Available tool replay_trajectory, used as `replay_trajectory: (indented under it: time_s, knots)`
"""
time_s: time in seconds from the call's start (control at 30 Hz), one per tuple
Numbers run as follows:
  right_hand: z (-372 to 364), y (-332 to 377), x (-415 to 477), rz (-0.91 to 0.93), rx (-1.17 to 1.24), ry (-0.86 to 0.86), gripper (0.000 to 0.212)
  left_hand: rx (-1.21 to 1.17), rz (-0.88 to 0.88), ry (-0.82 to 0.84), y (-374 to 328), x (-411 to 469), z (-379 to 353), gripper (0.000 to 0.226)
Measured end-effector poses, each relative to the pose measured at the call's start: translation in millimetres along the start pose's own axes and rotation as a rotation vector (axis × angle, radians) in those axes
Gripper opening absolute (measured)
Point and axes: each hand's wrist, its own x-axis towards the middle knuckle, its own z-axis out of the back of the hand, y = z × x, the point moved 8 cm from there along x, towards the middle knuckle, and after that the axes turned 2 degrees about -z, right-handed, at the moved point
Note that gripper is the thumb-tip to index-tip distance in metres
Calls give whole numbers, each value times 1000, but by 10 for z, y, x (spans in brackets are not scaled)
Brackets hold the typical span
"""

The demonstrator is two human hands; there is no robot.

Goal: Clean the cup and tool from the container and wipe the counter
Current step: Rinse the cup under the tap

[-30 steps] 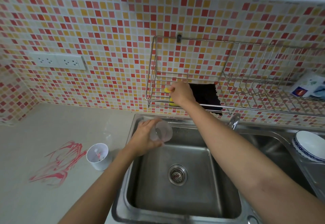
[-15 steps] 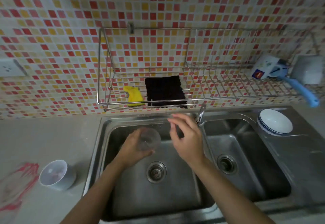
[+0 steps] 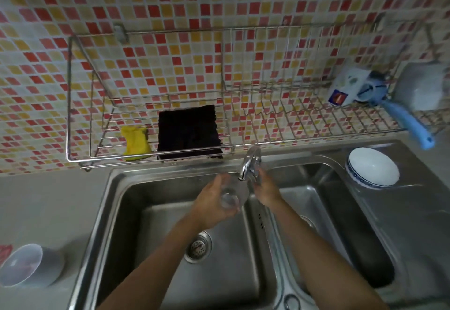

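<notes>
Steel sink [image 3: 126, 202] below mosaic tiles: left hand [image 3: 210, 204] has its fingers wrapped round the clear cup [image 3: 230, 197] under the tap [image 3: 248, 163], over the left basin. Right hand [image 3: 266, 191] reaches the tap's lever; its grip is too blurred to tell. White container [image 3: 29, 264] stands on the worktop [image 3: 48, 202], well apart, contents indistinct.

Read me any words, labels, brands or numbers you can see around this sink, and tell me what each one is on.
White package on the wire rack: a dark blue and red label, too blurred to read.
Clear cup in the left hand: no print visible.
White bowl: blue rim pattern, no words.
Nothing else here carries text that can be read.
</notes>
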Motion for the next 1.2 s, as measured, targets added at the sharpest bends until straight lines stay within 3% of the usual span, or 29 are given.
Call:
replay_trajectory:
  time_s: [0.17,0.37,0.5,0.63,0.77,0.9,1.0,1.13,1.2]
  knots:
    - [-193,-40,165,194,-309,52,43,9,57,21,-79,97,-30,79]
    - [-238,-185,294,149,-272,81,29,-21,95,-110,-130,142,-4,79]
    - [-281,-206,300,156,-251,72,18,44,109,-50,-50,128,-166,74]
    - [-287,-197,288,172,-203,61,23,-23,138,-168,53,105,-71,77]
    - [-261,-216,318,173,-207,16,18,66,127,-34,-7,34,-189,71]
    - [-287,-254,346,143,-202,35,16,10,151,-109,29,12,-136,71]
    - [-304,-274,364,177,-161,16,20,42,134,-14,-1,-10,-246,79]
    - [-352,-369,425,140,-168,38,21,-6,158,-44,27,-12,-221,78]
    - [-365,-378,426,115,-55,52,30,0,153,-17,3,12,-249,77]
